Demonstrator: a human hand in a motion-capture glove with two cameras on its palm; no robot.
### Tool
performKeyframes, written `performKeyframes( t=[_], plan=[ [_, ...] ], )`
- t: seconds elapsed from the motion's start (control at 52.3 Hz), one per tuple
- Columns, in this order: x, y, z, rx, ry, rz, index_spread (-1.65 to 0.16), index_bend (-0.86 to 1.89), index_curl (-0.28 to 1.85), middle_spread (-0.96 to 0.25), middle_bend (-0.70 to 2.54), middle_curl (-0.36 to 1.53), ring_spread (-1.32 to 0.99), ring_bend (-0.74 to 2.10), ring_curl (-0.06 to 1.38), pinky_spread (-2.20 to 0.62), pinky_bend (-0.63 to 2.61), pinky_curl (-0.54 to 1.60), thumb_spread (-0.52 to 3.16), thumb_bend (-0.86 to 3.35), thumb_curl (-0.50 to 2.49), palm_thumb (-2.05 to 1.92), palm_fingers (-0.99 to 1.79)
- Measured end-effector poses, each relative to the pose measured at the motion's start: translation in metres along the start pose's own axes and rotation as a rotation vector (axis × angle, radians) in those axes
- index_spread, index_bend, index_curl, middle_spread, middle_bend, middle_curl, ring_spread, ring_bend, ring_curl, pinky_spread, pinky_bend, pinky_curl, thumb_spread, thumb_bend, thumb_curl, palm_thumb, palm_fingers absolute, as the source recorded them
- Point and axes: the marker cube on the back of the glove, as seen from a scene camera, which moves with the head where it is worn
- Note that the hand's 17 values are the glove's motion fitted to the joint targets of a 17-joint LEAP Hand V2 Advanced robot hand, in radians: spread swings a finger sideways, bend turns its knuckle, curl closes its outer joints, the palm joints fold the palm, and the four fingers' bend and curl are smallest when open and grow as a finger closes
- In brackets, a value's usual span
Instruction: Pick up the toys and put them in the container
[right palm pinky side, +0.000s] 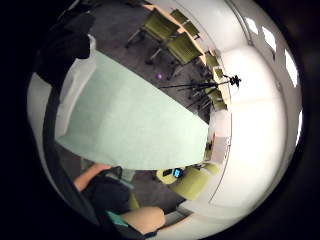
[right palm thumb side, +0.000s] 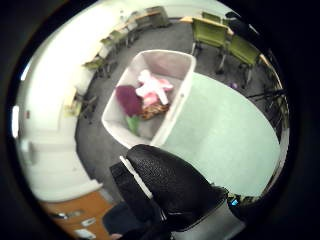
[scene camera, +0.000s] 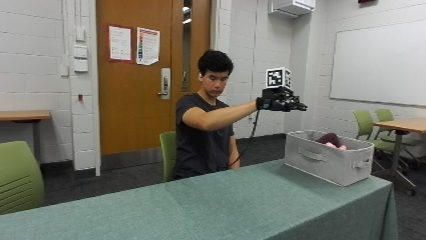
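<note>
Gloved right hand (scene camera: 281, 103), fingers relaxed and empty, hovers above the container (scene camera: 328, 163) of toys (right palm thumb side: 145, 97) at the tabletop (scene camera: 219, 210) corner; withdraw clear of its rim.

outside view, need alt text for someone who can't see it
A seated person holds a black-gloved right hand raised above a grey fabric container with soft toys inside. The container stands at the end of a green-clothed table.
</note>
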Motion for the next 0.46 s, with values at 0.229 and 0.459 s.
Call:
performKeyframes(
  t=[0.229, 0.459],
  plan=[
    [0.082, 0.060, 0.045, 0.007, 0.062, 0.238, -0.22, 0.22, 0.46, -0.06, 0.38, 0.48, -0.21, 0.53, 0.27, -0.14, 0.84, 0.30, 0.98, -0.12, 0.21, -0.17, 0.00],
    [0.111, 0.082, 0.068, -0.019, 0.014, 0.283, -0.21, 0.20, 0.47, -0.06, 0.34, 0.46, -0.24, 0.46, 0.26, -0.13, 0.76, 0.29, 0.97, -0.12, 0.16, -0.17, 0.00]
  ],
)
